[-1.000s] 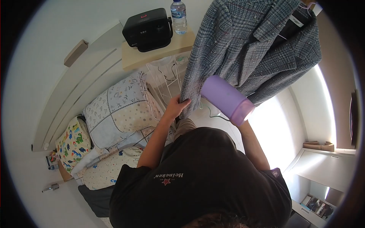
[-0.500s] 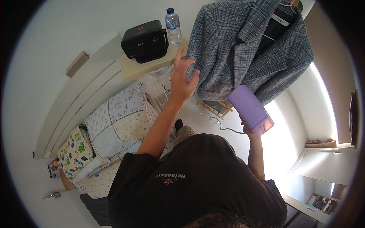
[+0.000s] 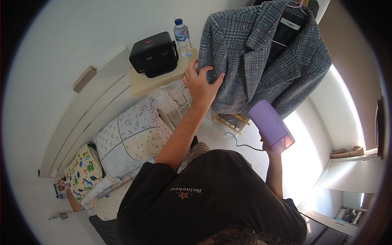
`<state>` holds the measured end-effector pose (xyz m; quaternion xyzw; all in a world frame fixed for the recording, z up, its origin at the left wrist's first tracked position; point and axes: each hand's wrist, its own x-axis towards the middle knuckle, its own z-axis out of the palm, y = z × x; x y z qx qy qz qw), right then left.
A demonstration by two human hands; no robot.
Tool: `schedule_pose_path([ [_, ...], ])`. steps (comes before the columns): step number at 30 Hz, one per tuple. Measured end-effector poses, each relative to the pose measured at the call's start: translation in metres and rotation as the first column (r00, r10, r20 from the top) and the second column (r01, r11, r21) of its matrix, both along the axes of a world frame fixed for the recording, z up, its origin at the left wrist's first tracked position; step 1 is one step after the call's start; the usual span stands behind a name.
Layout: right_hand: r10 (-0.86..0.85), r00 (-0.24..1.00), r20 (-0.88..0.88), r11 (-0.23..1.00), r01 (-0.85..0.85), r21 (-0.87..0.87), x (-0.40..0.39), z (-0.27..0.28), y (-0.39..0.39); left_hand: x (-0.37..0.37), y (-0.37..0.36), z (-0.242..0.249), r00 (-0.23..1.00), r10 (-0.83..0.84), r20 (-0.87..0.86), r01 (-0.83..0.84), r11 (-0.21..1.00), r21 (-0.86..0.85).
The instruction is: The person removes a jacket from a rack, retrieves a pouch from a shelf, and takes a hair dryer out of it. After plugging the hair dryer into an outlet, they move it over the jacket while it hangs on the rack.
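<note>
A grey-blue tweed jacket point(image 3: 232, 53) hangs on a pink hanger point(image 3: 301, 5) in front of me. My left hand point(image 3: 203, 87) is at the jacket's sleeve on the left, thumb and fingers apart; whether they press on the cloth is hard to tell. In my right hand point(image 3: 265, 143) is a purple handheld garment steamer point(image 3: 267, 118) with a see-through tank at its lower end. It is tilted, close below the jacket's hem. Most of my right fingers are hidden behind it. A cord point(image 3: 241, 143) runs to the steamer from the left.
A black box-shaped device point(image 3: 152, 55) and a water bottle point(image 3: 182, 38) stand on a small shelf point(image 3: 141, 85) at left. Below are a bed with a patterned quilt point(image 3: 126, 126) and a dinosaur pillow point(image 3: 85, 165). A wooden rack point(image 3: 232, 122) stands behind the jacket's hem.
My left hand has moved right, onto the jacket's sleeve. The steamer stays in my right hand below the hem. The whole view has shifted slightly.
</note>
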<state>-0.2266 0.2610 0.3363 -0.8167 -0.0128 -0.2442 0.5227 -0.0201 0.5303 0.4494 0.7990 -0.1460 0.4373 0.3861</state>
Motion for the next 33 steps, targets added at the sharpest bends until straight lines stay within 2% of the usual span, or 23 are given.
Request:
schedule_pose_path([
  [2, 0.001, 1.0, 0.004, 1.0, -0.001, 0.01, 0.0, 0.009, 0.004, 0.003, -0.001, 0.001, 0.997, 0.065, 0.027, -0.066, 0.998, 0.025],
  [6, -0.02, 1.0, -0.012, 1.0, 0.02, -0.024, 0.002, 0.008, 0.006, 0.01, -0.002, -0.002, 0.995, 0.065, 0.071, -0.065, 0.998, -0.001],
  [8, -0.028, 1.0, 0.012, 0.999, 0.028, -0.039, 0.002, 0.003, 0.005, 0.009, -0.001, -0.003, 0.997, 0.047, 0.053, -0.049, 0.999, 0.025],
  [10, -0.036, 0.999, 0.033, 0.999, 0.035, 0.034, 0.003, 0.004, 0.009, 0.005, 0.001, -0.003, 0.998, 0.034, 0.054, -0.036, 0.999, 0.031],
  [14, -0.033, 0.999, -0.003, 0.999, 0.033, 0.021, 0.004, -0.011, 0.0, 0.003, 0.008, -0.011, 0.998, 0.004, 0.066, -0.006, 0.999, 0.043],
  [16, -0.036, 0.999, -0.033, 0.999, 0.035, -0.028, 0.004, 0.002, 0.004, 0.002, 0.01, -0.012, 0.998, -0.015, 0.059, 0.013, 1.0, 0.028],
  [18, -0.026, 1.0, -0.016, 1.0, 0.027, 0.004, 0.006, 0.01, 0.008, 0.001, 0.012, -0.013, 0.998, -0.033, 0.05, 0.033, 0.999, 0.013],
  [23, -0.082, 0.995, -0.051, 0.997, 0.082, -0.003, 0.007, 0.01, 0.011, 0.0, 0.014, -0.011, 0.992, -0.123, -0.018, 0.121, 0.987, -0.107],
  [25, -0.038, 0.998, 0.043, 0.999, 0.039, -0.024, 0.01, 0.006, 0.008, -0.001, 0.016, -0.008, 0.986, -0.166, -0.029, 0.16, 0.975, -0.156],
  [27, -0.036, 0.999, 0.037, 0.999, 0.036, -0.021, 0.009, 0.012, 0.01, -0.001, 0.018, -0.008, 0.977, -0.211, -0.037, 0.199, 0.959, -0.204],
  [29, -0.032, 0.999, 0.03, 0.999, 0.033, -0.017, 0.009, 0.013, 0.01, -0.003, 0.019, -0.009, 0.944, -0.326, -0.053, 0.292, 0.901, -0.321],
  [33, -0.013, 1.0, 0.007, 0.999, 0.013, -0.048, 0.01, 0.009, 0.006, -0.011, 0.024, 0.001, 0.888, -0.452, -0.078, 0.381, 0.821, -0.425],
])
